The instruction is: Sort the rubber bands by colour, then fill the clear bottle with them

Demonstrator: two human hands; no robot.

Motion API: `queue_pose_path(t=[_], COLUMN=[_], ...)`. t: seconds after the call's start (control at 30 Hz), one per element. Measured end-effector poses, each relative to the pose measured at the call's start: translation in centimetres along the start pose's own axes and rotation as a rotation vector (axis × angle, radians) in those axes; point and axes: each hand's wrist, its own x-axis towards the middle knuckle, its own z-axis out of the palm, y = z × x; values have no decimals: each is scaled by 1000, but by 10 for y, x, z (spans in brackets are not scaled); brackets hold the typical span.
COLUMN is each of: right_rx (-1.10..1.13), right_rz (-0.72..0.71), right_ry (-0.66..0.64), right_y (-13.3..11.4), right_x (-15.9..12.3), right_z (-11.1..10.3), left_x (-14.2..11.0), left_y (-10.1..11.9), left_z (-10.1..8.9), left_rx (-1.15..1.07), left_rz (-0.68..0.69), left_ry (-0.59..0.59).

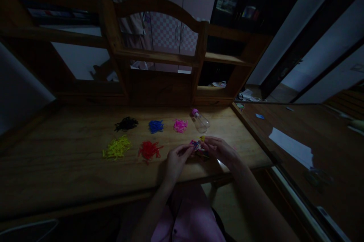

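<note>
Just nearside of the clear bottle (201, 123), left hand (175, 161) has thumb and forefinger drawn together at mixed-colour strips (195, 144); actual grip can't be told. Right hand (220, 150) seems to pinch yellow strips (202, 138). Step in hand: apparently picking through the mix; next move calls for a light, separating pinch. Fingers hide much of it. Left of the bottle: red pile (149, 150), yellow pile (117, 148); farther back, pink pile (180, 125), blue pile (156, 126), black pile (126, 124), strands indistinct. Behind the bottle, wooden shelf unit (159, 58), shadowed.
</note>
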Motion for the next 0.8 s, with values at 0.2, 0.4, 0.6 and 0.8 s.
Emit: queue_pose_path(t=[0.2, 0.4, 0.6, 0.8], right_rx=[49, 133, 1, -183], right_rz=[20, 57, -13, -72], right_ry=[-3, 36, 5, -176], right_y=[4, 4, 1, -3], right_x=[6, 6, 11, 43], right_z=[1, 4, 14, 82], left_x=[1, 2, 2, 7], left_y=[1, 1, 4, -1], left_z=[0, -2, 0, 0], left_rx=[-2, 13, 16, 133], left_rz=[15, 36, 53, 65], left_ry=[27, 31, 25, 61])
